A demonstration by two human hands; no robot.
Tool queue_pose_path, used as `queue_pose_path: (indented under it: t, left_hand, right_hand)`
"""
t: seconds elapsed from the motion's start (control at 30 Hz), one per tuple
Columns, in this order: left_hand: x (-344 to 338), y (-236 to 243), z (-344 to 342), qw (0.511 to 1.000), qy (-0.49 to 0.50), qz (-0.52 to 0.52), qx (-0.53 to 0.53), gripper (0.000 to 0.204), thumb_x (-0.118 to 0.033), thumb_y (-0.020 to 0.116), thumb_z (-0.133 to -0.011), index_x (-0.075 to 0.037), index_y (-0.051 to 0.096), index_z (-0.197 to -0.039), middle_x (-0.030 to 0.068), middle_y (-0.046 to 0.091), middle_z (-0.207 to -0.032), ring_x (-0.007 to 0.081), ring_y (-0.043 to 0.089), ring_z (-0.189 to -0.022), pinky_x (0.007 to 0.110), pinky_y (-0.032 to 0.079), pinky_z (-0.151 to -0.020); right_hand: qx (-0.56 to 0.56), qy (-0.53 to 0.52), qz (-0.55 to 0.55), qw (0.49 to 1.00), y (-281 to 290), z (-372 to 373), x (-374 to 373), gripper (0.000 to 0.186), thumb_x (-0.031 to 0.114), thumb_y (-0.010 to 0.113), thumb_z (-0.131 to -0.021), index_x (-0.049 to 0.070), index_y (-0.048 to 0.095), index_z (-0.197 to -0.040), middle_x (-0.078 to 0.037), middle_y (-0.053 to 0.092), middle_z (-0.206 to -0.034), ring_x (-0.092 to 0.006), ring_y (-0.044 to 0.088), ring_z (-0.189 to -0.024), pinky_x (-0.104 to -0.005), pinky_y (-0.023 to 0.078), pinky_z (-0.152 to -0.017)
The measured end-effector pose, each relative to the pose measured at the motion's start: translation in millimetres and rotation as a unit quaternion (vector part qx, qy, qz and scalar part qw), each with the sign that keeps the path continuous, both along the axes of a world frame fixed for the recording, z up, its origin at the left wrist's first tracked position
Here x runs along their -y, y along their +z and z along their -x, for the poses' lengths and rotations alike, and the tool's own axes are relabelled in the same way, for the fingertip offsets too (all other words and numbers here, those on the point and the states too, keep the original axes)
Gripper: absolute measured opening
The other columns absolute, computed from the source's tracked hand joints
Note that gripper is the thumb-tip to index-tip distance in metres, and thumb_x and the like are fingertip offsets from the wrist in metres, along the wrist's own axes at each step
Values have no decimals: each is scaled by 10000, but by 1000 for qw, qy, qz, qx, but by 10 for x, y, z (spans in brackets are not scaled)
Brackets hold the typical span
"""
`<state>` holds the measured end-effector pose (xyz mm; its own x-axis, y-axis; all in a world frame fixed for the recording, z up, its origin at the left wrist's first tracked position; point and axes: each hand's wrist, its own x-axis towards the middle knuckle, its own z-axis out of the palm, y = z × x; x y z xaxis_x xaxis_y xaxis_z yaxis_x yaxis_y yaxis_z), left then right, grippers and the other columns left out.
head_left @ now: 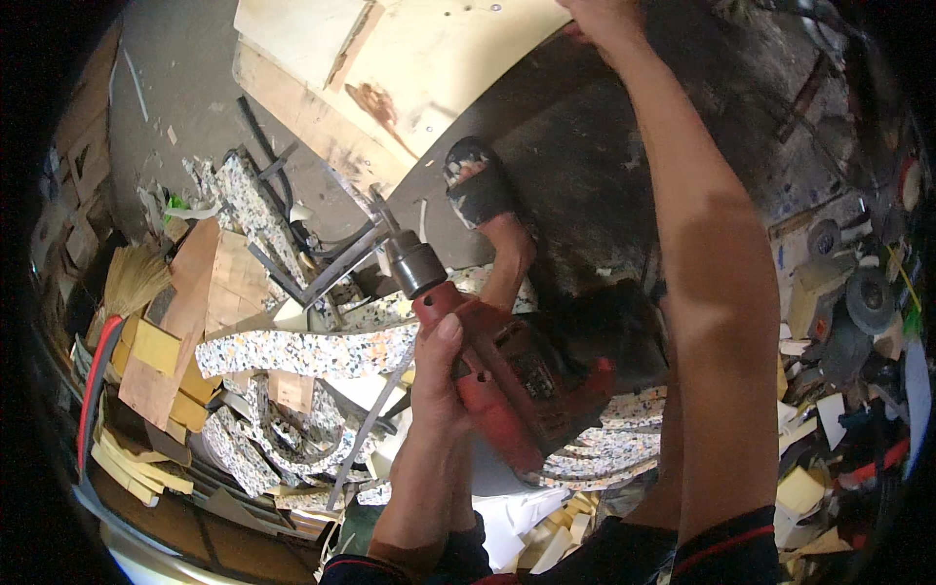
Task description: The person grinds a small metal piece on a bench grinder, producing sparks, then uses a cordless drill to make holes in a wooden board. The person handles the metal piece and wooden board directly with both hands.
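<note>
I am gripping 1 red power drill point(507, 375) with my left hand point(437, 375), fingers wrapped tight around its body, its bit aimed up at the pale plywood panel point(419, 68). My right hand point(606, 19) is steadying that panel's edge; I cannot tell its finger spread. I judge this a drilling step; next calls for lining up the bit. 1 sandalled foot point(478, 185) shows below.

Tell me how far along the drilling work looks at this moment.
Done: the pale wooden board already carries a few small dark dots that could be holes or screws. In hand: the left hand grips the red drill, its chuck aimed toward the board's lower edge, while the right hand steadies the board's top edge. Left: the bit's tip is not clearly touching wood, so this hole looks not yet started.
</note>
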<state>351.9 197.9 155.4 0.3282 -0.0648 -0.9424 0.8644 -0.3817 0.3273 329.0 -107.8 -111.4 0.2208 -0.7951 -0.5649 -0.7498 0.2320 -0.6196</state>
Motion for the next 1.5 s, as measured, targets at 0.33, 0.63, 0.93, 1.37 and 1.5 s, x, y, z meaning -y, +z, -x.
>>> queue_pose_path:
  t: [0.33, 0.63, 0.93, 1.37, 1.5]
  left_hand:
    - [0, -11, -331, 999, 52, -12, 0, 599, -483, 713, -821, -54, 565, -1212, 178, 656, -1086, 328, 641, -993, 469, 525, -893]
    - [107, -16, -455, 999, 41, -4, 5, 592, -465, 728, -815, -58, 562, -1211, 180, 654, -1078, 334, 642, -979, 472, 534, -877]
    - [257, -66, -374, 998, 49, -15, 22, 540, -443, 754, -804, -34, 575, -1109, 81, 641, -937, 153, 633, -800, 307, 540, -701]
    - [243, -60, -342, 997, 72, -14, 3, 552, -460, 734, -816, -81, 594, -1192, 165, 666, -1034, 347, 649, -931, 498, 542, -831]
    - [200, -76, -323, 998, 68, -17, 12, 561, -469, 734, -813, -82, 594, -1195, 166, 665, -1037, 343, 648, -937, 500, 544, -835]
  right_hand:
    - [46, -90, -130, 986, -270, -22, 60, 259, 235, 675, -914, 7, 713, -1033, -86, 707, -920, -178, 665, -755, -321, 555, -602]
    - [102, -66, -150, 981, -403, 133, -5, 336, 317, 699, -920, 37, 681, -1106, -48, 672, -925, -151, 630, -754, -304, 551, -606]
    - [188, -74, -127, 971, -121, 212, -250, 487, 412, 723, -896, -23, 670, -1110, -74, 642, -888, -142, 597, -761, -303, 555, -636]
    - [271, -295, -205, 893, -52, -142, -584, 568, 405, 472, -1042, -47, 419, -1382, -229, 576, -1268, -335, 622, -1136, -500, 561, -893]
    - [202, -283, -191, 918, 183, -249, -576, 563, 408, 409, -1063, -18, 384, -1431, -223, 549, -1321, -342, 611, -1167, -519, 554, -921]
